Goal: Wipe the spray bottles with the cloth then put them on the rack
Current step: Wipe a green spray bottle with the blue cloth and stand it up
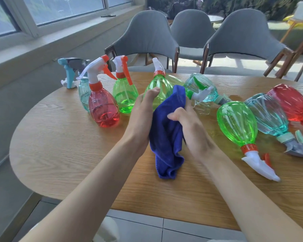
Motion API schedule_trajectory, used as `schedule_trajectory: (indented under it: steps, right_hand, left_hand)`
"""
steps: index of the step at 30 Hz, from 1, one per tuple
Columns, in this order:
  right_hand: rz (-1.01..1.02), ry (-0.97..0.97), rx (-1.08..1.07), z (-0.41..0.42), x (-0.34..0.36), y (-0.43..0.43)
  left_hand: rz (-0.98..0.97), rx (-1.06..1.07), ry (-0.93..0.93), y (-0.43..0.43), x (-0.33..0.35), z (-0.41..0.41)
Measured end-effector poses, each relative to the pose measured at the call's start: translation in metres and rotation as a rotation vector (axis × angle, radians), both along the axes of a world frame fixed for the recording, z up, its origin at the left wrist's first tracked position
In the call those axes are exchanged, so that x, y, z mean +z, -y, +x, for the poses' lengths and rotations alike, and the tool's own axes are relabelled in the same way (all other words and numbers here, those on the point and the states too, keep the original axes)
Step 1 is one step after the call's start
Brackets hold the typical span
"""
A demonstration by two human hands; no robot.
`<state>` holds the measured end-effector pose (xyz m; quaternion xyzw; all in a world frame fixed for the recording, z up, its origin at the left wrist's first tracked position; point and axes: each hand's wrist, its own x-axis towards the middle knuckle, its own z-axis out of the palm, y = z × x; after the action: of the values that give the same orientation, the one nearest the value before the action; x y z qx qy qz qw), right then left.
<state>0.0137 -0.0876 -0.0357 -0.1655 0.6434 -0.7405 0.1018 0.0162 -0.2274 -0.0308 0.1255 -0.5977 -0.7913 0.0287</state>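
The right hand is curled round a blue cloth, thumb on top, bunching it against the green spray bottle. The left hand grips that bottle from the other side, with its thumb up against the plastic. Its fingers are hidden behind the bottle and the cloth. The bottle's lower half is covered, so whether it stands on the table or is lifted cannot be told. The loose end of the cloth hangs down to the wood.

To the left stand a red bottle, a second green bottle and a pale teal bottle, which is partly hidden behind the red one. To the right lie a teal bottle, a green bottle on its side, another teal one and a red one, which is cut off by the frame edge.

The table is rounded, light wood. Grey chairs stand behind it, and a window runs along the left wall.
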Motion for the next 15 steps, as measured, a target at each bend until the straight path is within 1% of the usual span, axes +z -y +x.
schedule_trajectory:
  steps: [2, 5, 9, 11, 15]
  right_hand:
    - [0.028, -0.028, 0.012, -0.002, -0.001, -0.003]
    - [0.016, -0.052, 0.050, -0.004, -0.001, -0.003]
    - [-0.012, -0.096, -0.011, -0.004, -0.003, 0.000]
    - [-0.020, -0.097, -0.059, -0.003, -0.003, 0.003]
    - [-0.075, -0.051, -0.122, -0.001, 0.001, 0.006]
  left_hand:
    - [-0.005, 0.005, 0.003, 0.000, 0.000, 0.000]
    - [-0.007, 0.016, -0.003, 0.001, 0.003, 0.002]
    - [0.008, -0.011, -0.047, -0.004, 0.010, 0.009]
    - [-0.028, 0.004, -0.091, -0.006, 0.011, 0.011]
    - [-0.176, 0.005, -0.190, -0.005, 0.008, 0.013]
